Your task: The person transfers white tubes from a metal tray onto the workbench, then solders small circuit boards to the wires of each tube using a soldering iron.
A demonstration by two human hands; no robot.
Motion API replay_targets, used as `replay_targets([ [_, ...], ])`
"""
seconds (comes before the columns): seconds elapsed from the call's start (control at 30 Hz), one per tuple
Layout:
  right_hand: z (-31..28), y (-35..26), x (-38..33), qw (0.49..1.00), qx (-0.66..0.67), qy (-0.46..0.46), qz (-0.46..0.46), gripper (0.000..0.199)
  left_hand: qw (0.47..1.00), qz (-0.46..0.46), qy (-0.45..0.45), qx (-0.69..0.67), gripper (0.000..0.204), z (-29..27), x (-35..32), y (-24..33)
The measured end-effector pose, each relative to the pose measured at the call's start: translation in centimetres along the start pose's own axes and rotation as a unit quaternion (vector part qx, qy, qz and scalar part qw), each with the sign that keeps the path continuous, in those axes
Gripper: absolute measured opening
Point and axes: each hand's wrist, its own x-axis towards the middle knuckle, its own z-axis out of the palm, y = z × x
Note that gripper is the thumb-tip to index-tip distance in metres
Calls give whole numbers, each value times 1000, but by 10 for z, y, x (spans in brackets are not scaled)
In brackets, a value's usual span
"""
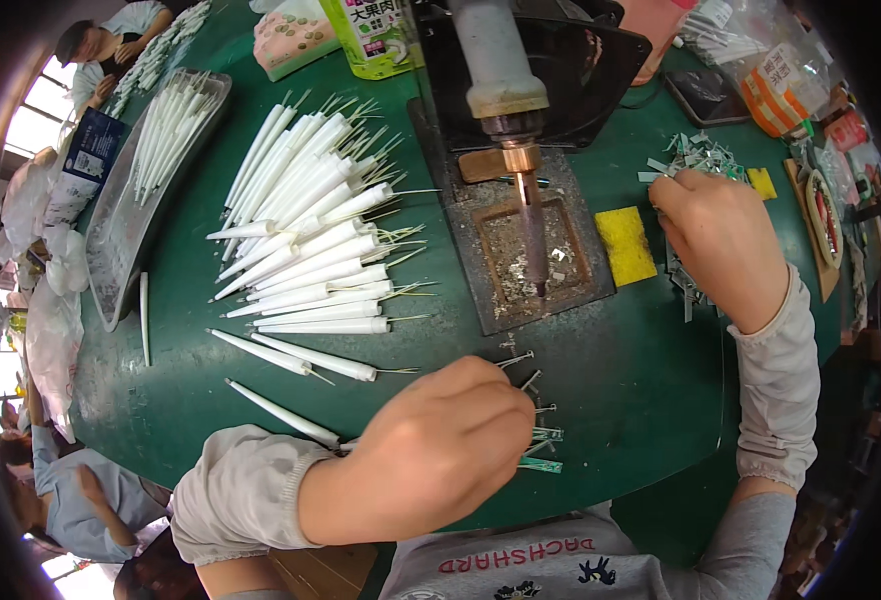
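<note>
My left hand [441,440] rests on the green table [641,370] near its front edge, fingers curled over a white tapered stick [286,413] and several small metal pins [536,440] that poke out beside the fingertips. My right hand [716,235] reaches to the far right, fingertips pinched in a pile of small grey-green metal pieces [696,155]. Between the hands stands a soldering iron [531,215] pointing down into a dirty metal tray [531,260]. A yellow sponge [625,245] lies beside the tray.
Many white tapered sticks with wire tips [311,230] lie fanned on the left. A clear tray [141,200] holds more sticks. A drink carton [371,35], a phone [706,95] and bags stand at the back. Other people sit at left.
</note>
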Motion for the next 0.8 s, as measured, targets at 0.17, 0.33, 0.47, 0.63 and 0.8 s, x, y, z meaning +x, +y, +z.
replay_targets([
  [0.17,4,-2,3,1000,12,6,-16,9,998,12,-15,66,22,-4,0,7],
  [0.33,0,-4,4,1000,10,24,7,15,974,-20,13,227,28,-39,6,4],
  [0.47,-5,-8,5,999,24,41,23,18,895,-81,12,438,29,-44,5,0],
  [0.63,-12,-17,7,992,91,83,10,19,873,-127,-41,469,21,-43,6,-4],
  [0.8,-27,-35,5,968,248,37,17,16,938,-17,32,344,18,-41,6,-13],
])
